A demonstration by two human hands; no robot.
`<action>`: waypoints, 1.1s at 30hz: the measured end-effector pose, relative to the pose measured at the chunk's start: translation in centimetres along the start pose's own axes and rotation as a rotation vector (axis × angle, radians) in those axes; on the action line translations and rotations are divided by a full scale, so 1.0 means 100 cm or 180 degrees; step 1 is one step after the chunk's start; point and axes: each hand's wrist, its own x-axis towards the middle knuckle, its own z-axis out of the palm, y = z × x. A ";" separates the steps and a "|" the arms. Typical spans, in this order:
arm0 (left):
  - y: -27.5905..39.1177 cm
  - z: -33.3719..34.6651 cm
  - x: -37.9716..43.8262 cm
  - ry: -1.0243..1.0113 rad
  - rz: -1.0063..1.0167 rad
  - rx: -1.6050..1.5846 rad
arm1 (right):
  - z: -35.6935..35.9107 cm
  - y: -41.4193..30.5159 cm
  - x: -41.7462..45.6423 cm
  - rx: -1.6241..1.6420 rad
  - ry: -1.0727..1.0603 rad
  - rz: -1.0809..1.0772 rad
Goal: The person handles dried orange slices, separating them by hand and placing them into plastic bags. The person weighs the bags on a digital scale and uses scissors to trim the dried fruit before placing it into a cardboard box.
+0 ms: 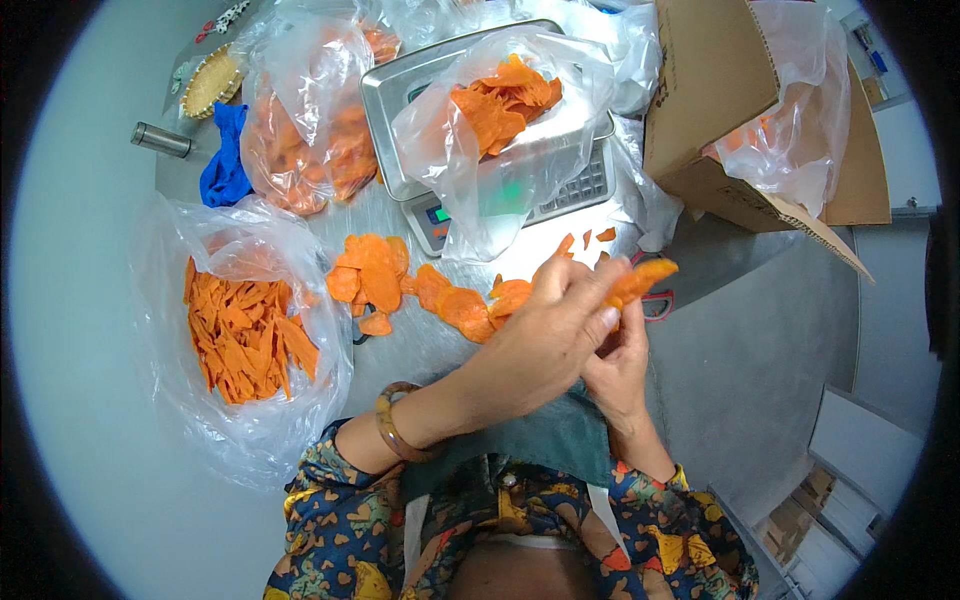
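Observation:
My left hand (564,315) and my right hand (624,360) meet at the table's right edge, both closed around thin orange dried slices (645,279). Left of them, more orange slices (461,309) lie in a row on the metal table, with a small pile (369,271) at its left end. A digital scale (574,191) stands beyond, its steel tray (386,97) bearing a clear plastic bag (431,146) with orange pieces (502,109). At the left, an open plastic bag (330,360) holds orange strips (244,330). Scissors with red-rimmed handles (658,306) lie partly hidden behind my hands.
A filled plastic bag (300,97) stands at the back left, beside a blue cloth (226,161), a metal cylinder (161,140) and a woven basket (212,81). An open cardboard box (709,82) with a plastic liner (806,142) is at the back right.

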 end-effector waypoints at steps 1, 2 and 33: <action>-0.001 0.002 0.000 -0.0177 -0.0026 -0.0088 | -0.004 0.007 -0.004 0.0145 0.0062 -0.0049; -0.003 0.004 0.001 -0.0351 -0.0054 -0.0175 | -0.009 0.013 -0.006 0.0290 0.0122 -0.0098; -0.013 -0.084 0.016 0.1919 0.0777 -0.0480 | 0.067 0.002 0.274 0.0662 -0.0342 0.0261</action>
